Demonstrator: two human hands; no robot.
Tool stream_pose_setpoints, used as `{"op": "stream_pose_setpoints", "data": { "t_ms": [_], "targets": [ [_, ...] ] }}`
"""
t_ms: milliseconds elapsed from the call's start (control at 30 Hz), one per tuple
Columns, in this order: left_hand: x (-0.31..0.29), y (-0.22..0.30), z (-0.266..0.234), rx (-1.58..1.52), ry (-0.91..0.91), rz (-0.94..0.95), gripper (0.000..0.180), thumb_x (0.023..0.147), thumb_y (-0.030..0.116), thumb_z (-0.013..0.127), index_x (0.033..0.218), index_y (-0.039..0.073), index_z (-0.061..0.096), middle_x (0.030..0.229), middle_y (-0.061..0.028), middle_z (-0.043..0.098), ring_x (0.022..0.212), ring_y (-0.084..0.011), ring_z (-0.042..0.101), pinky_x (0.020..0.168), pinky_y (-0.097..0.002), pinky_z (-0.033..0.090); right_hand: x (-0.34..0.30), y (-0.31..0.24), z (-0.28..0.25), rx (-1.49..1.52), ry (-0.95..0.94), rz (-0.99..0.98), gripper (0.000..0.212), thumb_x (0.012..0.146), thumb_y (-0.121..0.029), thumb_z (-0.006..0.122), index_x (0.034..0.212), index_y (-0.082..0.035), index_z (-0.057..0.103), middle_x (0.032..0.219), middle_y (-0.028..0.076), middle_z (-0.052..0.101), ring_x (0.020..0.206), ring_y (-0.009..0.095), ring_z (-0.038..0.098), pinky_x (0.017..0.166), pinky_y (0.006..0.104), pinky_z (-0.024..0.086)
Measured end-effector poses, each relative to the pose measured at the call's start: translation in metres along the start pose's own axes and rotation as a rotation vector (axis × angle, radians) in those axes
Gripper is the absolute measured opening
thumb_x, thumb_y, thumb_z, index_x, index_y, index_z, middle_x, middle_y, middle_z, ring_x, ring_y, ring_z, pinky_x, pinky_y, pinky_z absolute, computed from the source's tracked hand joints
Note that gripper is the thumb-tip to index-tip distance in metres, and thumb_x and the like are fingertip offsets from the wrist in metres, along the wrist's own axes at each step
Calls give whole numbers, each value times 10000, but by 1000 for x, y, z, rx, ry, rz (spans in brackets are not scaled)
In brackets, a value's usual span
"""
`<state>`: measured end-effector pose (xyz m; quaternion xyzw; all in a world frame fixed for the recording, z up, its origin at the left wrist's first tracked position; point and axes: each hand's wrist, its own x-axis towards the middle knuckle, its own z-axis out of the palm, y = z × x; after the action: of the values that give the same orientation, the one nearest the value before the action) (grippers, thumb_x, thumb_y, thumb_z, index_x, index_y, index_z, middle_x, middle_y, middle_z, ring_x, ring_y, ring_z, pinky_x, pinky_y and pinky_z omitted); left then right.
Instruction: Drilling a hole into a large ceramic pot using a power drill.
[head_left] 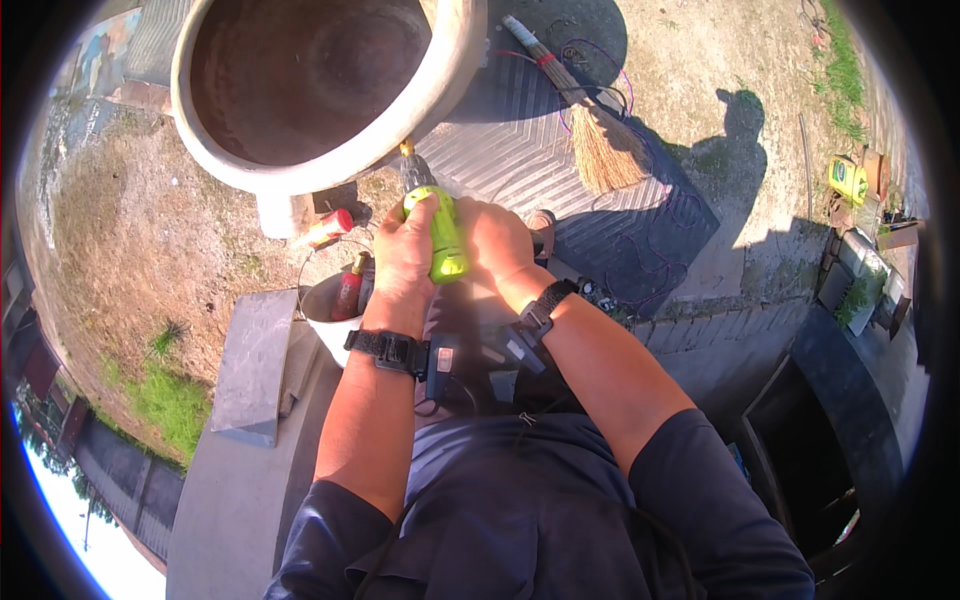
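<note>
A lime-green power drill [446, 240] is held in front of me, pointing away toward a big round clay pot [285, 180]. The drill's dark chuck ends in a brass-coloured tip that meets, or almost meets, the outer wall of the pot; I cannot tell how deep it is. My left hand [403, 245] wraps the left side of the drill body, thumb on top. On the other side my right hand [497, 243] is closed around the drill, and its fingers hide the handle. The pot's wide mouth faces up, its inside brown and bare.
Right of the pot, a straw broom [604, 150] lies on a dark ribbed mat [690, 215] with a loose purple cord. A white bucket [325, 330] beside my left forearm holds a red bottle [348, 292]. A flat grey slab [252, 365] stands further left.
</note>
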<state>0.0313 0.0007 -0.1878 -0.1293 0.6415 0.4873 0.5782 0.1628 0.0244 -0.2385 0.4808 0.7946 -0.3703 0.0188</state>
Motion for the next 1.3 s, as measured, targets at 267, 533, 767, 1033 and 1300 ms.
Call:
{"op": "stream_pose_setpoints", "data": {
  "t_ms": [267,533,767,1033,1300],
  "targets": [
    [0,0,0,-15,-3,-11,270,955,169,672,1137,-28,647,946,-104,695,788,-198,677,697,-323,572,-1,2,4,0,32,-27,179,832,-264,658,908,-108,613,797,128,678,764,362,683,643,462,536],
    [3,-3,-3,-6,-5,4,310,966,209,668,1137,-45,622,906,-135,689,702,-240,690,584,-362,590,0,1,0,-12,0,-20,152,851,-247,638,902,-106,612,798,129,679,761,359,686,640,459,541],
    [3,-3,-3,-1,-9,-5,309,965,206,666,1133,-49,619,896,-144,684,688,-241,687,574,-365,590,0,-1,-2,-9,2,-11,143,860,-244,634,895,-107,613,800,121,684,764,352,692,636,454,543],
    [-1,1,0,-11,1,-14,287,954,182,676,1152,-24,642,956,-105,695,802,-203,677,706,-330,575,0,1,1,-29,-8,-15,144,860,-245,634,902,-110,608,794,116,681,759,348,690,628,452,541],
    [2,-2,0,-7,17,7,332,947,212,691,1147,-45,627,948,-126,688,754,-228,692,649,-353,594,1,3,2,-36,-1,-19,146,855,-244,638,904,-109,610,798,116,682,763,351,691,634,452,545]
  ]
}}
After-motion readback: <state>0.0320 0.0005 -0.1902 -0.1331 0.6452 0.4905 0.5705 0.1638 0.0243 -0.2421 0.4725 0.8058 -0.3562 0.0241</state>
